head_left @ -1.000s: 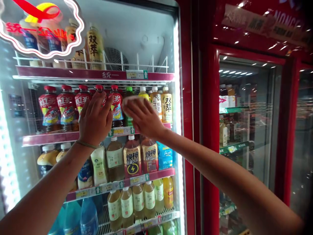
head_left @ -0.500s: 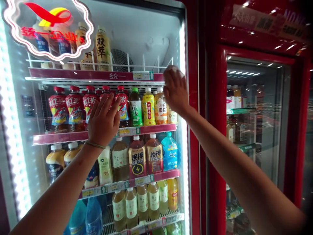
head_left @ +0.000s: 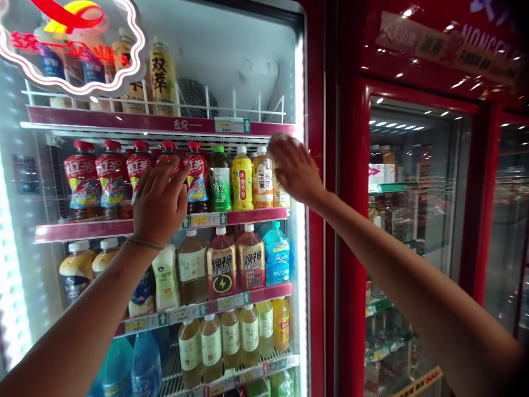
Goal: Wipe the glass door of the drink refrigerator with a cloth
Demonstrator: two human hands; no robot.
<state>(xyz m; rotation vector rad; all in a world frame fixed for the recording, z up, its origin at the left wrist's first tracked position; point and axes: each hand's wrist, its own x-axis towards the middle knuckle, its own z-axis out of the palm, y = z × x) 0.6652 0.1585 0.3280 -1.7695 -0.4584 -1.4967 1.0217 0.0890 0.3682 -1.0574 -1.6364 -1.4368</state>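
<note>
My left hand [head_left: 159, 204] lies flat with fingers stretched out against the glass door of a drinks cooler, in front of red-capped tea bottles [head_left: 113, 179]. A thin band circles that wrist. Higher and to the right, my right hand [head_left: 298, 170] presses on the glass by the door's right side, with a pale cloth-like piece [head_left: 282, 137] showing at its fingertips. Most of this piece is hidden under the hand. Behind the right fingers stands an orange-and-white tea bottle [head_left: 263, 179], with a yellow bottle [head_left: 242, 179] and a green-capped bottle [head_left: 220, 182] to its left.
A lit scalloped sign [head_left: 138, 60] covers the glass at upper left. The red door frame [head_left: 316, 248] runs down the right of the glass, and a second red cooler [head_left: 359, 220] stands beyond it. Lower shelves hold dark-labelled drinks [head_left: 222, 264] and pale tea bottles [head_left: 211, 339].
My right hand has moved slightly down the glass, lower against the upper shelf edge. My left hand stays flat before the red-capped bottles. The whole view has shifted a little to the right.
</note>
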